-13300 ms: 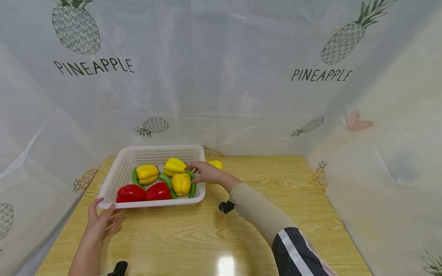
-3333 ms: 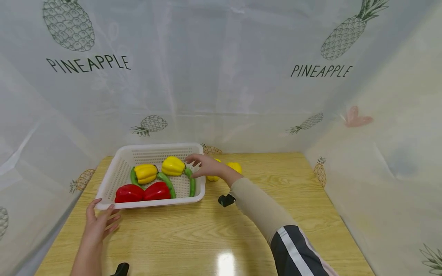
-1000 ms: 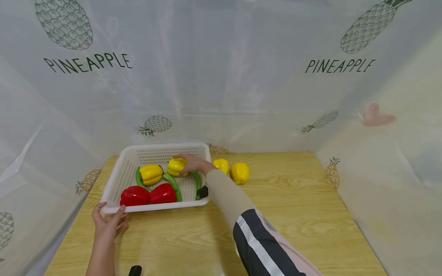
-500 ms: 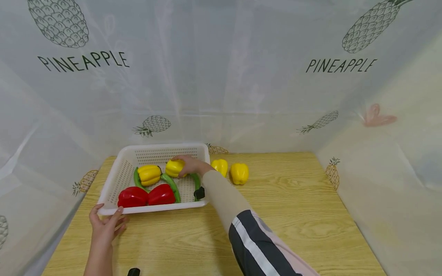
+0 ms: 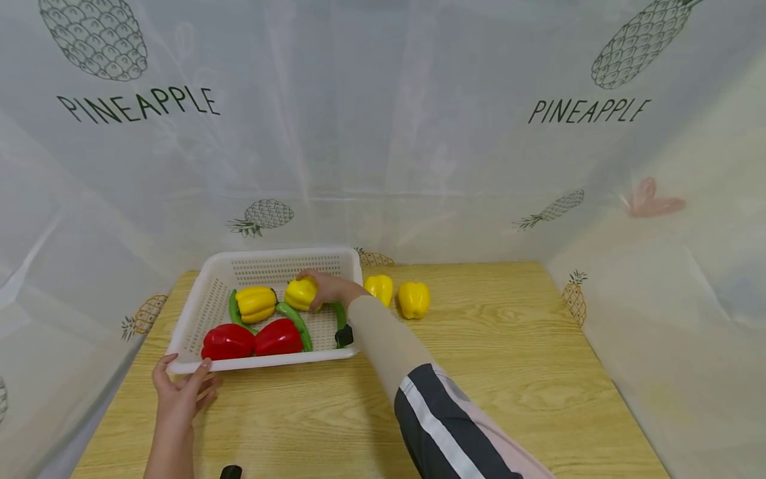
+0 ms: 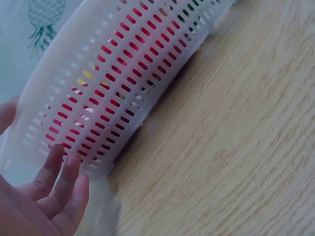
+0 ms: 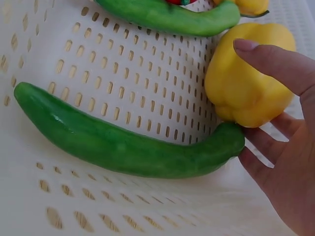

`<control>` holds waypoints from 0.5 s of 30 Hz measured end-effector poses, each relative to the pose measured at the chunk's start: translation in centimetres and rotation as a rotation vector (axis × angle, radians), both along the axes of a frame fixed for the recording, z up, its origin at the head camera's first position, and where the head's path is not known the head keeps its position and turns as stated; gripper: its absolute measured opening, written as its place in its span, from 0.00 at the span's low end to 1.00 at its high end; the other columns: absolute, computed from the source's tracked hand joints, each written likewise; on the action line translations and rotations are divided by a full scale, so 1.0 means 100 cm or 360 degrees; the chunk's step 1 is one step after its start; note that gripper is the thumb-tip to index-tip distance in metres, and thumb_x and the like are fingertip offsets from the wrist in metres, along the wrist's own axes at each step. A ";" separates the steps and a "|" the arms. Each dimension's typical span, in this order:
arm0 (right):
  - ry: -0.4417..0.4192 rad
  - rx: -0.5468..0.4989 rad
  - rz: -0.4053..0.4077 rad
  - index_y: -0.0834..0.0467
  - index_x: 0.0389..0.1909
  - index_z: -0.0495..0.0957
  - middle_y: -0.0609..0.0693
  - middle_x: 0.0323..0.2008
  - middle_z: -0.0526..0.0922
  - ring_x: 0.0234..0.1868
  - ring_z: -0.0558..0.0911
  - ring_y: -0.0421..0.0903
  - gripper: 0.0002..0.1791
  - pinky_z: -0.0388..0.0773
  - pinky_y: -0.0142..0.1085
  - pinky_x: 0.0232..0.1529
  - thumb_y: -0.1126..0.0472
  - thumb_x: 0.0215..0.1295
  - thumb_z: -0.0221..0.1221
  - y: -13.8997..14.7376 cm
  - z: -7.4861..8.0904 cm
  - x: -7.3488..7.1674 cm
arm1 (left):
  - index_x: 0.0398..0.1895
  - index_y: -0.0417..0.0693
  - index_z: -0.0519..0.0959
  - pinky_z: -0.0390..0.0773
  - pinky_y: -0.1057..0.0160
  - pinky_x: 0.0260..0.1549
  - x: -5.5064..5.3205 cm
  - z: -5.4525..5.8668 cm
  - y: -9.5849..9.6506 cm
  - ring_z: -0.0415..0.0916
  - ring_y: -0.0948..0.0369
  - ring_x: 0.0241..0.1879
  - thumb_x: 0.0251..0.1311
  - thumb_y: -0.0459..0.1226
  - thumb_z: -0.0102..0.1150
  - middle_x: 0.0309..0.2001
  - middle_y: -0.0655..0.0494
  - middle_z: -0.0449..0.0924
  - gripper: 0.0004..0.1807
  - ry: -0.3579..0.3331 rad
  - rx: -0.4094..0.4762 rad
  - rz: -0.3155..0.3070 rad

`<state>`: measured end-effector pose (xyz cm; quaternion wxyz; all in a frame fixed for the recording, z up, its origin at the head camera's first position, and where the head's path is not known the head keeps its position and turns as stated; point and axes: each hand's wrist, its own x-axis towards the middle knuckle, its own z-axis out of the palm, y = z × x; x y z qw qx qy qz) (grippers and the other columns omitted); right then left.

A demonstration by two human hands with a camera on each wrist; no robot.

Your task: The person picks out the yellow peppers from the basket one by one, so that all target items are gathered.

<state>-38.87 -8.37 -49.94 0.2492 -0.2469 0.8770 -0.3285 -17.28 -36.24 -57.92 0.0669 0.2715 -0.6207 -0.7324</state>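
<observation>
A white perforated basket (image 5: 287,362) stands at the table's back left. My left hand (image 5: 179,396) holds its front left corner, fingertips against the outer wall in the left wrist view. Inside the basket, my right hand (image 5: 332,289) grips a yellow bell pepper (image 7: 251,78), thumb over its near side and fingers behind and below. A curved green cucumber-like vegetable (image 7: 123,147) lies under those fingers, its end against the pepper. Another yellow bell pepper (image 5: 256,304), two red bell peppers (image 5: 227,342) and more green vegetables (image 5: 296,316) lie farther left.
Two yellow bell peppers (image 5: 414,299) sit on the wooden table (image 5: 509,372) just right of the basket. A pineapple-print sheet (image 5: 383,166) hangs behind and along both sides of the table.
The yellow bell pepper from the basket's front right has left it, and two now sit on the table. My right hand has moved left onto the rear yellow pepper; my left hand stays.
</observation>
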 end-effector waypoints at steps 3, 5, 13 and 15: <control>0.0023 0.0021 -0.0003 0.41 0.65 0.64 0.49 0.64 0.68 0.57 0.69 0.46 0.43 0.66 0.42 0.63 0.67 0.51 0.73 -0.001 0.000 0.000 | 0.58 0.79 0.46 0.83 0.63 0.25 0.004 0.011 0.006 0.84 0.63 0.28 0.61 0.46 0.66 0.28 0.62 0.82 0.38 0.0035 -0.0030 -0.0006; 0.0030 0.0024 0.0000 0.41 0.65 0.64 0.49 0.64 0.69 0.57 0.70 0.46 0.43 0.67 0.42 0.63 0.67 0.51 0.73 -0.001 0.001 0.001 | 0.57 0.79 0.46 0.83 0.64 0.25 0.005 0.015 0.009 0.84 0.63 0.27 0.61 0.46 0.66 0.27 0.62 0.83 0.37 0.0039 -0.0021 -0.0013; -0.0005 0.0006 0.0008 0.41 0.60 0.65 0.48 0.61 0.70 0.54 0.70 0.45 0.39 0.68 0.42 0.60 0.68 0.51 0.73 0.000 0.001 0.005 | 0.58 0.78 0.46 0.83 0.64 0.25 0.007 0.013 0.011 0.84 0.63 0.27 0.61 0.46 0.65 0.28 0.63 0.82 0.37 0.0068 -0.0045 0.0001; -0.0004 -0.0003 0.0013 0.41 0.60 0.66 0.48 0.61 0.70 0.53 0.70 0.45 0.38 0.69 0.41 0.59 0.67 0.51 0.72 0.000 0.000 0.005 | 0.58 0.78 0.46 0.83 0.64 0.25 0.007 0.011 0.010 0.84 0.63 0.27 0.61 0.46 0.65 0.28 0.64 0.82 0.38 0.0057 -0.0068 0.0017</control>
